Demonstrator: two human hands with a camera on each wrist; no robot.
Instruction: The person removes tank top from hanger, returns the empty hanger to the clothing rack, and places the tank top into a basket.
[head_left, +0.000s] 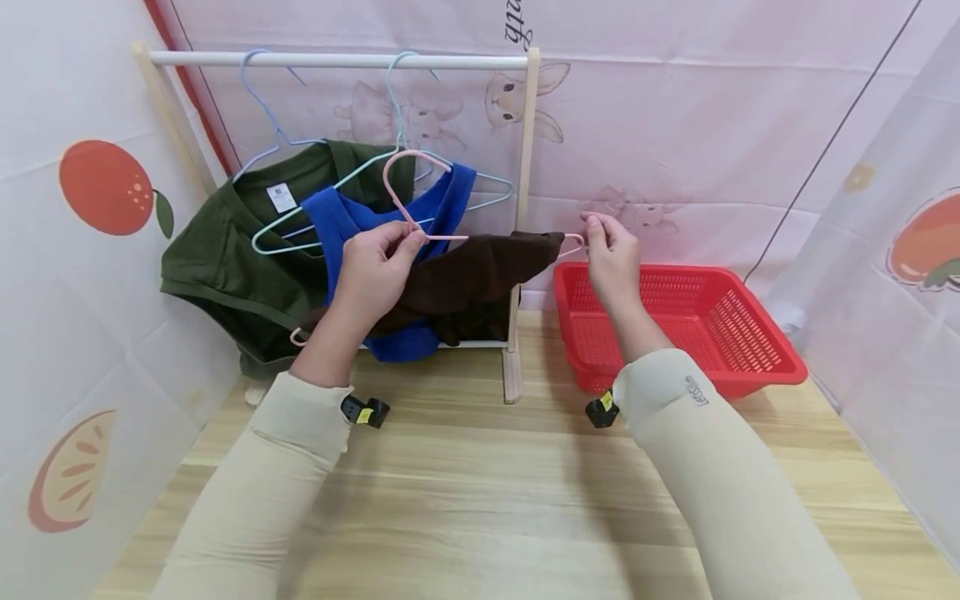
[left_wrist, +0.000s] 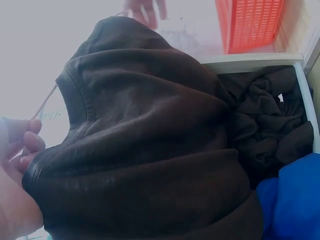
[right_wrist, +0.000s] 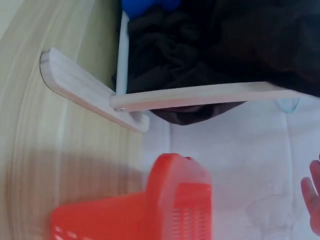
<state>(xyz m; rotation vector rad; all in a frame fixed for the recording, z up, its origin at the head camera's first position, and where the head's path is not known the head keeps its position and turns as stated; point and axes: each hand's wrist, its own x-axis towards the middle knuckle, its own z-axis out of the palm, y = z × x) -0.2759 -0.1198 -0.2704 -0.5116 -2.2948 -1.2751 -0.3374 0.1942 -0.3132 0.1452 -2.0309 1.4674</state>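
My left hand [head_left: 375,271] pinches a pink clothes hanger [head_left: 447,238] close to the base of its hook. A dark brown garment [head_left: 472,271] hangs on this hanger, and its neckline shows in the left wrist view. One pink end pokes out of the garment at the right. Just beside that end is my right hand [head_left: 617,262], its fingers loosely bent; in the right wrist view the fingers [right_wrist: 311,197] hold nothing. Behind, on the rack's rail [head_left: 337,60], hang a green top [head_left: 277,242] on a blue hanger and a blue top [head_left: 352,221] on a mint hanger.
A red plastic basket [head_left: 780,354] stands on the wooden table [head_left: 480,492] to the right of the rack. More dark cloth [left_wrist: 270,115] lies in the rack's lower part. Printed fabric walls [head_left: 712,125] enclose the table at the back and sides.
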